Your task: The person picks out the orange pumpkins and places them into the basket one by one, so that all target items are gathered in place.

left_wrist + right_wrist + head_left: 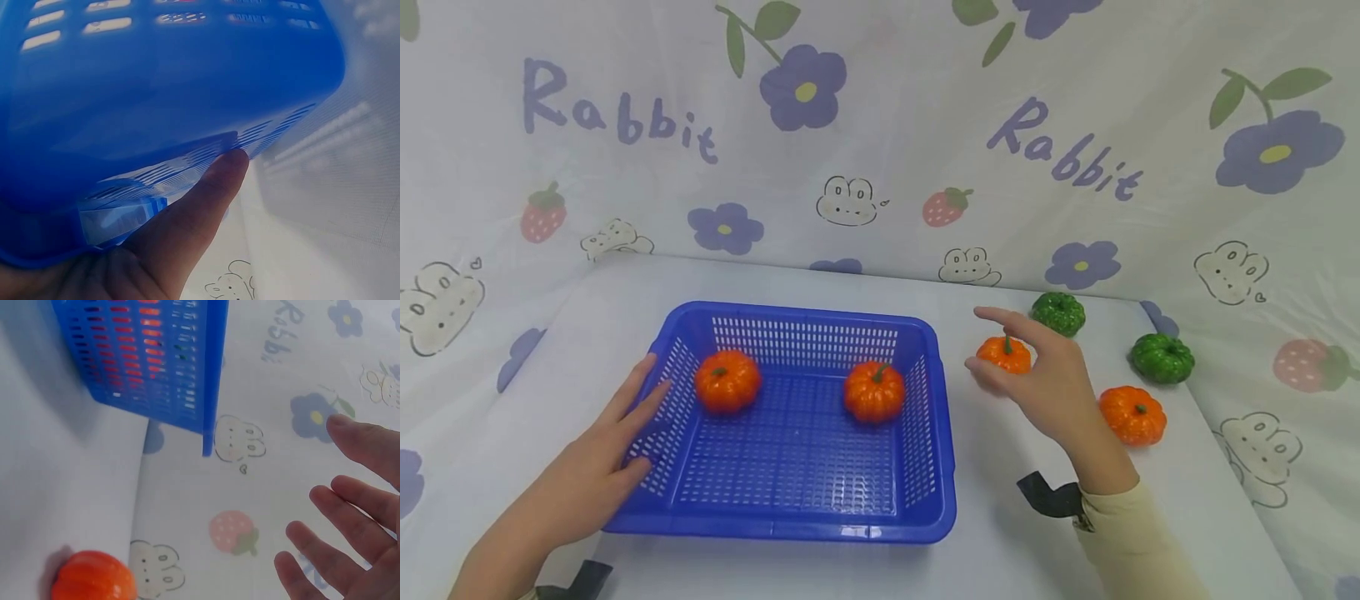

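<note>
Head view: above, looking forward and down over the desk (1000, 533). Left wrist view: very near, pressed against the blue basket (175, 81) wall. Right wrist view: low, near, facing the same basket (156, 356) beyond the grip.

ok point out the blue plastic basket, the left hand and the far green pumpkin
blue plastic basket (790, 527), head view, near rim
left hand (597, 475), head view, back of hand
far green plastic pumpkin (1058, 313), head view, top
</note>
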`<state>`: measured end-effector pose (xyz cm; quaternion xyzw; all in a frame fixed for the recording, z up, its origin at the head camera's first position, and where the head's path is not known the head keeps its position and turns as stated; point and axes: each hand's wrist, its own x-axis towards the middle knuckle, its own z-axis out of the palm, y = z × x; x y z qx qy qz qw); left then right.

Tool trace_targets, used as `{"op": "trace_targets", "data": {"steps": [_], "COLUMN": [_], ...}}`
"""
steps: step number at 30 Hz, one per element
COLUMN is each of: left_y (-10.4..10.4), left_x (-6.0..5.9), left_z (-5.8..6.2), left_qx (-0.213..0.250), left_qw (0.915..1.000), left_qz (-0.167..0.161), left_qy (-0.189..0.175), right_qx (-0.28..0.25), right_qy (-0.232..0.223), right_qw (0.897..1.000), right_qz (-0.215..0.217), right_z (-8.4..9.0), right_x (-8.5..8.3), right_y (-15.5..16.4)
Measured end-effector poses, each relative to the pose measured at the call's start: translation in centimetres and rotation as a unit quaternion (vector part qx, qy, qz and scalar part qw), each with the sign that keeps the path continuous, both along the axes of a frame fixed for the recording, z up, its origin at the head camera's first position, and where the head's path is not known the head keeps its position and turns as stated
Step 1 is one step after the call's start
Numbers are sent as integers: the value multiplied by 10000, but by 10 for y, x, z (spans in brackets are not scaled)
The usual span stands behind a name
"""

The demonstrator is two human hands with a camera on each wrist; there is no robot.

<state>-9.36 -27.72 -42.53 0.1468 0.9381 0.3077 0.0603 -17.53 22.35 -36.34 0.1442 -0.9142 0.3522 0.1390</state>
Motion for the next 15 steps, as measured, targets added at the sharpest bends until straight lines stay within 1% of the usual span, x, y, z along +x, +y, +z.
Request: {"op": "trace_targets", "data": {"steps": [8, 15], "left_y": [0, 0], "left_x": [1, 0], "left_z": [0, -1], "left_qx": [4, 25], "left_qw": [10000, 10000], "left_qz": [27, 7], "left_qy": [1, 11], "right_qx": [91, -9], "right_qy": [265, 147], "right_qw": [9992, 9985], "right_qz": [-283, -531], "right_z": [-2, -6], "right_x": [0, -2], "right_y": [19, 35]}}
